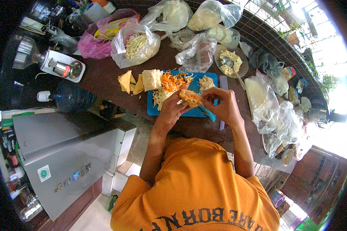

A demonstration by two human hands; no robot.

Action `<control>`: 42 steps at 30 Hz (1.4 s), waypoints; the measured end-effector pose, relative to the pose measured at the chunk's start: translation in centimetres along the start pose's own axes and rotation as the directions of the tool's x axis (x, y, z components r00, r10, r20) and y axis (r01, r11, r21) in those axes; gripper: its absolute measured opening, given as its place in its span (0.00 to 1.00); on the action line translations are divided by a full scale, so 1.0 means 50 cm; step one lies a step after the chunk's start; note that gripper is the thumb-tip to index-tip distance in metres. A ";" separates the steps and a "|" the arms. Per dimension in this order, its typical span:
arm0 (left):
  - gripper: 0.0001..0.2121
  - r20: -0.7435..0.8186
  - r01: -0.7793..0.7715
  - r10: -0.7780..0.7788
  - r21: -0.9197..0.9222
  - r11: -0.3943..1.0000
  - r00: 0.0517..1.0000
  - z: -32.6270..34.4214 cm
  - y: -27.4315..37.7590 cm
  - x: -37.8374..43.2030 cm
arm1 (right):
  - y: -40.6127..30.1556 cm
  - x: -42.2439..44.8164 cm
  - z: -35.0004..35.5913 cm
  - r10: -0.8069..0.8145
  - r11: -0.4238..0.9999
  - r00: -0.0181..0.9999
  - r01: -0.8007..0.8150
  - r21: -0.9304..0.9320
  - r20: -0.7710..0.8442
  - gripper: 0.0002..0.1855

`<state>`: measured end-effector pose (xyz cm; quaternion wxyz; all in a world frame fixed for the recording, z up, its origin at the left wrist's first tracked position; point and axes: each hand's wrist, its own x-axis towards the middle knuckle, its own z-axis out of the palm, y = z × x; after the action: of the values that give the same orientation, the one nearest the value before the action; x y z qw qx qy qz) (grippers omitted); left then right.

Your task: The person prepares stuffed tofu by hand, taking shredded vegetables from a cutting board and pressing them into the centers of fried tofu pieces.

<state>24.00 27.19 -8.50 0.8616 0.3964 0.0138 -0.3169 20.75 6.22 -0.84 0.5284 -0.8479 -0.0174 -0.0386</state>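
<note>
My left hand point(171, 106) holds a piece of fried tofu point(190, 98), with shredded orange and pale filling showing at its opening. At the right end of that piece, the fingertips of my right hand point(224, 105) are bunched; whether they grip it is not clear. Below lies a blue cutting board point(212, 77). On it are shredded carrot with bean sprouts point(175, 82), chopped pale vegetable point(159, 99) and a beige paste-like mound point(206, 83). Folded pale sheets point(151, 79) overlap the board's left edge, beside triangular tofu pieces point(125, 82). A teal handle-like object point(208, 113) lies under my right hand.
Behind the board stand a bag of bean sprouts point(136, 46), a pink bag point(94, 43) and several clear bags. A glass plate point(238, 74) holds a pale mixture and a spoon. Further left are a kitchen scale point(50, 56) and a grey refrigerator point(66, 161). Plastic bags point(261, 104) line the right.
</note>
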 end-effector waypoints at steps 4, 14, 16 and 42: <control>0.30 0.067 0.016 -0.019 0.048 0.999 0.998 -0.001 -0.006 0.001 | -0.005 0.018 -0.004 -0.108 0.984 0.993 0.112 -0.140 0.037 0.05; 0.28 0.080 -0.012 0.000 0.145 0.989 0.997 0.013 0.001 -0.004 | -0.024 0.038 -0.002 -0.204 0.915 0.956 0.262 -0.307 0.210 0.05; 0.28 0.084 0.004 -0.021 0.198 0.980 0.996 0.011 0.001 -0.004 | -0.025 0.043 -0.002 -0.213 0.917 0.950 0.275 -0.290 0.226 0.05; 0.28 0.132 0.053 -0.059 0.044 0.998 0.989 -0.001 -0.009 -0.001 | 0.001 0.038 0.014 -0.121 0.978 0.984 0.141 -0.155 0.132 0.06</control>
<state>23.70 27.01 -8.82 0.8431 0.3911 -0.0392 -0.3670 22.67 6.83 -1.03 0.4514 -0.8862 -0.1023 -0.0231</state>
